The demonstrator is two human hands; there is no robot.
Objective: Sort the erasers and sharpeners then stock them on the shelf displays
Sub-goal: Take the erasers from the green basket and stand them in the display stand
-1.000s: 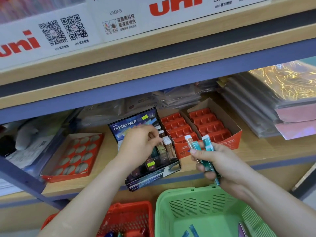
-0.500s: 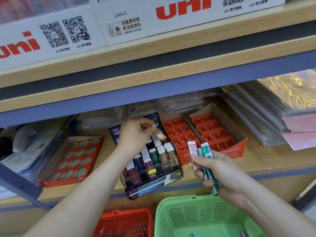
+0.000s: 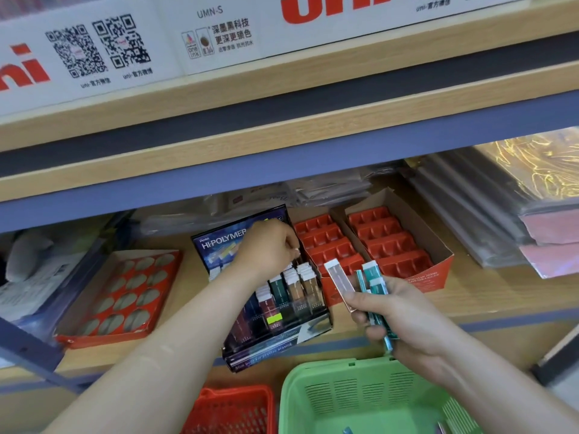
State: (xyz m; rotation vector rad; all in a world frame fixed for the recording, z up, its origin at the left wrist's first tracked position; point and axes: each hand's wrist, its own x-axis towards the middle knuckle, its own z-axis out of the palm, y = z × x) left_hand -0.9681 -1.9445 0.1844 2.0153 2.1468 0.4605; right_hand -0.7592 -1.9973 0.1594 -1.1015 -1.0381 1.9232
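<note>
A black Hi-Polymer display box [image 3: 277, 341] stands on the shelf, its rows filled with slim erasers [image 3: 293, 285] in dark sleeves with white tips. My left hand [image 3: 269, 250] hovers over the back right rows with curled fingertips that seem to pinch the top of a slim eraser, which is mostly hidden under them. To the right and in front of the box, my right hand [image 3: 404, 317] grips a small bunch of slim erasers: a pink one [image 3: 340, 280] fanned out to the left and teal ones [image 3: 374, 278].
Two red cardboard boxes with empty compartment trays [image 3: 329, 242] [image 3: 390, 245] sit right of the display. A red tray with round holes [image 3: 122, 296] lies left. Wrapped paper stacks [image 3: 488, 220] fill the right. Below the shelf edge are a green basket [image 3: 354, 399] and a red basket [image 3: 232, 411].
My left hand brought a brown slim eraser from the front of the display up and back, then lowered it to the back right rows. In my right hand the pink eraser has fanned out.
</note>
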